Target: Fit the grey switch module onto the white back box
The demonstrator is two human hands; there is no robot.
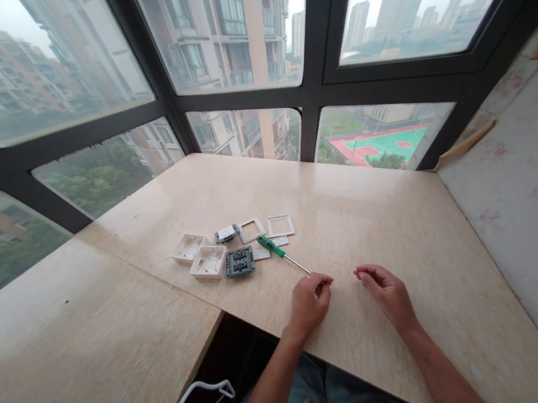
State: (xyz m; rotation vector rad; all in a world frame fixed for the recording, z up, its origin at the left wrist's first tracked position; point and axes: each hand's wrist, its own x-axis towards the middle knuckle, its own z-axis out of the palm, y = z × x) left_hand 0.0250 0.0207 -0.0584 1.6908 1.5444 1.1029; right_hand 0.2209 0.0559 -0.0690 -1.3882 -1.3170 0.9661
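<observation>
My left hand (310, 300) rests on the beige desk (384, 225) with fingers curled, right at the metal tip of a green-handled screwdriver (279, 251). Whether the fingers pinch the tip is unclear. My right hand (386, 292) lies beside it on the desk, fingers loosely curled, holding nothing I can see. Beyond the screwdriver lie wall-switch parts: two white back boxes (199, 255), a grey switch module (239, 262), a smaller module (226, 233) and two white frames (265, 227).
The desk fills a window corner with dark frames (313, 90). A second desk surface (69, 352) adjoins on the left, with a gap where a white cable (188, 402) hangs. A pale floral cushion (537, 202) borders the right side.
</observation>
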